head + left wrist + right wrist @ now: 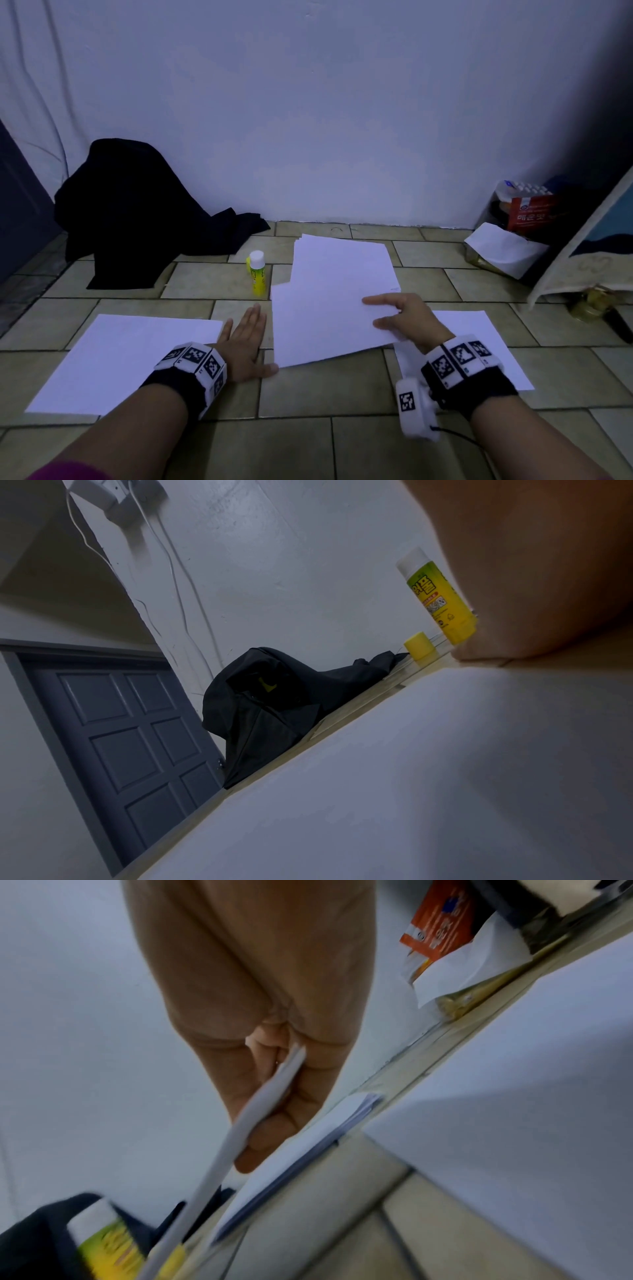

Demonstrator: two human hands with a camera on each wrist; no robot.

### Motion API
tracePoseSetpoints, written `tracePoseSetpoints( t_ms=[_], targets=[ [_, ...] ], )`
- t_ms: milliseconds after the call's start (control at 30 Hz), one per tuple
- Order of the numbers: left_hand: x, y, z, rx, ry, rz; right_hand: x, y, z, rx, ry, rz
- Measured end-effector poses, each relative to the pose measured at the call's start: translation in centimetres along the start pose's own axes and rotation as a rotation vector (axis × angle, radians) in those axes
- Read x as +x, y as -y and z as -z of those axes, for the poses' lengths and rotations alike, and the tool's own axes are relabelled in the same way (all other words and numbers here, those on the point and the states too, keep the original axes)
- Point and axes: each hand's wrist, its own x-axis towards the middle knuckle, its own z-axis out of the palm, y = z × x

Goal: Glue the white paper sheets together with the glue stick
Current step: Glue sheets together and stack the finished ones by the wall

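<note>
My right hand (394, 317) pinches the right edge of a white sheet (325, 325) and holds it above the floor; the right wrist view shows that sheet (219, 1150) edge-on between thumb and fingers. A stack of white paper (342, 263) lies behind it. Flat on the tiles rests my left hand (246, 339), fingers straight, its thumb by the held sheet's near corner. One sheet (126, 363) lies at the left, another (479, 342) under my right wrist. The yellow glue stick (257, 273) stands upright with its white top, its yellow cap (419, 645) beside it.
A heap of black cloth (144, 212) lies against the white wall at back left, near a grey door (120, 750). At back right stand a bag with a red packet (529, 212), a crumpled white paper (503, 253) and a leaning board (589, 246).
</note>
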Motion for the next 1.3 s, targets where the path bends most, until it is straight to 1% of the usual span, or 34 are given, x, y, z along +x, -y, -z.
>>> tracePoseSetpoints(
  t_ms=[133, 233, 400, 533, 667, 767, 900, 1033, 1133, 1200, 1300],
  targets=[
    [0.1, -0.1, 0.0, 0.006, -0.008, 0.008, 0.9, 0.8, 2.4, 0.077, -0.088, 0.001],
    [0.0, -0.2, 0.1, 0.010, -0.007, 0.018, 2.9, 1.3, 3.3, 0.083, -0.151, 0.001],
    [0.1, -0.4, 0.2, 0.024, -0.021, 0.041, 7.8, 2.1, 3.0, -0.044, -0.240, -0.063],
    [0.3, -0.2, 0.1, 0.026, -0.017, 0.040, 10.8, 1.5, 2.1, -0.303, -0.288, -0.087],
    [0.6, 0.1, 0.0, 0.022, -0.009, 0.019, 12.4, 0.9, 1.5, -0.392, -0.268, -0.134],
    [0.8, 0.3, -0.1, 0.022, -0.012, 0.003, 13.2, 0.3, 1.5, -0.376, -0.270, -0.156],
    [0.9, 0.3, -0.1, 0.024, -0.006, 0.002, 13.8, -0.7, 1.5, -0.402, -0.187, -0.202],
    [1.0, 0.3, 0.1, 0.042, 0.026, 0.019, 14.1, -1.6, 1.4, -0.421, -0.174, -0.226],
    [0.7, 0.1, 0.4, 0.041, 0.043, 0.021, 14.2, -1.6, 1.5, -0.488, -0.141, -0.249],
    [0.6, 0.0, 0.5, 0.041, 0.043, 0.023, 14.0, -1.3, 1.7, -0.577, -0.125, -0.269],
    [0.5, -0.1, 0.5, 0.042, 0.030, 0.022, 13.6, -1.3, 1.9, -0.664, -0.076, -0.255]
  ],
)
